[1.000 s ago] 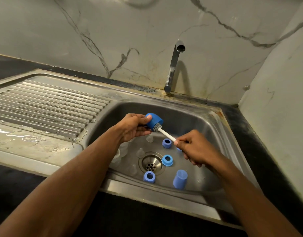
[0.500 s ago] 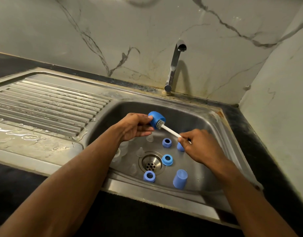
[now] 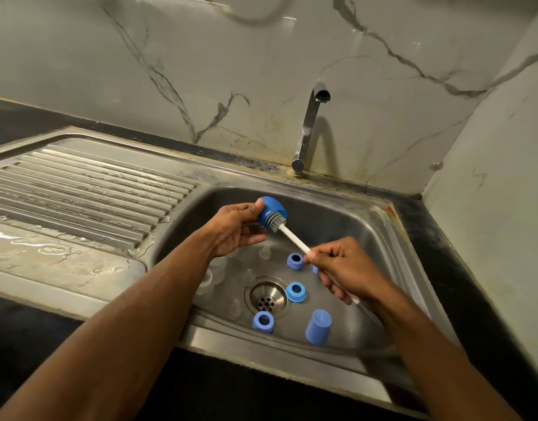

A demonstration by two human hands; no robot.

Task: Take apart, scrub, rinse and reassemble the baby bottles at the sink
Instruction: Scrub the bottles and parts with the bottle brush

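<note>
1. left hand (image 3: 231,229) has its fingers and thumb clamped round a blue bottle cap (image 3: 269,212), held up over the sink basin (image 3: 368,238) with the open mouth tipped toward the other hand.
2. right hand (image 3: 343,268) pinches the white handle of a small brush (image 3: 292,237); its fingers are curled together on the stick, and the grey bristle head sits right at the cap's mouth, partly inside.
3. to scrub well i'd twist the cap one way and the brush the other, and work the bristles round the inner rim, not only the bottom.
4. keep the grip on the cap firm, wet plastic probably slips.
5. still down in the basin: three blue rings (image 3: 295,291) near the drain (image 3: 266,299), another blue cap (image 3: 318,327) standing up, and some clear teats and bottles, hard to make out.
6. the tap (image 3: 308,132) isn't running, so rinsing looks like a later step.
</note>
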